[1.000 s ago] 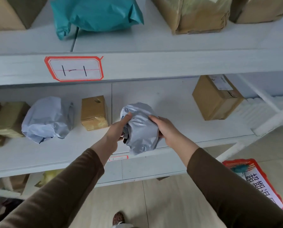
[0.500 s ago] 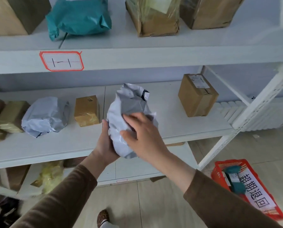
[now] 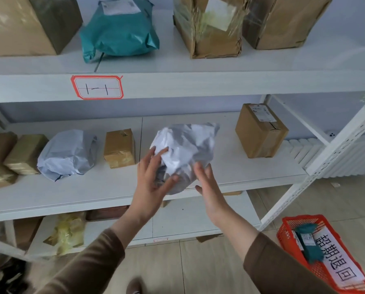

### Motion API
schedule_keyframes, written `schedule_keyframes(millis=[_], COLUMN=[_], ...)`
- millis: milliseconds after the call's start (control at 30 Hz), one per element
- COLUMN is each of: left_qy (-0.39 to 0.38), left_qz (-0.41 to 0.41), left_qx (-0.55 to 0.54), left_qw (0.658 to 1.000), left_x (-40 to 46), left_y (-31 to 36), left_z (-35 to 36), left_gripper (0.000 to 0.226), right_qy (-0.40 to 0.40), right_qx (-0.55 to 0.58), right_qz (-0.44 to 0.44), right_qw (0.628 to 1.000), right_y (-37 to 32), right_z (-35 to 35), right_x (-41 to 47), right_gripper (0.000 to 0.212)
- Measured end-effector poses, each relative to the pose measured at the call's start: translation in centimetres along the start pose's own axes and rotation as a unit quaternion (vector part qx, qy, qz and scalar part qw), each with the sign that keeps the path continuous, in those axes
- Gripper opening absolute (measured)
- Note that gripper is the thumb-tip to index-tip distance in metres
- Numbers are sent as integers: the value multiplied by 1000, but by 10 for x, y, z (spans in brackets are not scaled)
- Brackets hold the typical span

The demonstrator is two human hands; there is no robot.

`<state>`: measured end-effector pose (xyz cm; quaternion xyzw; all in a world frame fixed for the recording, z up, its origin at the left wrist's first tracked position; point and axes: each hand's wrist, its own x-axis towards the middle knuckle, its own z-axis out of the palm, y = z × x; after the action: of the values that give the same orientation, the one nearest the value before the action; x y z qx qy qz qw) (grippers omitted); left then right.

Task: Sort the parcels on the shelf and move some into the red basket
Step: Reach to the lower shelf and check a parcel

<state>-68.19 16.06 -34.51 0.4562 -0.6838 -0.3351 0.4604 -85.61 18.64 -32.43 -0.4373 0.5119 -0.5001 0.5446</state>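
Our crumpled grey parcel (image 3: 184, 153) sits between our two hands above the front edge of the middle shelf (image 3: 105, 187), our left hand (image 3: 150, 179) pressing its left side with fingers spread and nearly straight, our right hand (image 3: 207, 183) cupped open against its lower right, so neither grip is clamped round it. On the shelf lie another grey parcel (image 3: 68, 154), a small taped box (image 3: 119, 148) and a labelled carton (image 3: 261, 130); the red basket (image 3: 287, 228) stands on the floor, lower right, with a teal parcel (image 3: 309, 242) inside.
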Motion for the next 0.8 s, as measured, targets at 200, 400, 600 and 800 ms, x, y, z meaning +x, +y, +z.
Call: schedule_keyframes(millis=[200, 400, 600, 800], left_qy=[67, 67, 22, -20], left_qz=[100, 236, 374, 336], left_qx=[173, 319, 428, 449], left_qw=[978, 915, 823, 828], left_x=[-17, -18, -11, -6], left_y=[-11, -40, -55, -66], left_z=[8, -12, -32, -30], left_gripper=[66, 65, 66, 48], right_qy=[-21, -97, -160, -145], right_qx=[60, 292, 220, 127], right_qz=[67, 151, 199, 174], right_qw=[996, 939, 942, 966], right_y=[-3, 3, 1, 7], right_z=[-14, -41, -56, -41], right_x=[11, 16, 23, 36], right_gripper=[92, 103, 87, 94])
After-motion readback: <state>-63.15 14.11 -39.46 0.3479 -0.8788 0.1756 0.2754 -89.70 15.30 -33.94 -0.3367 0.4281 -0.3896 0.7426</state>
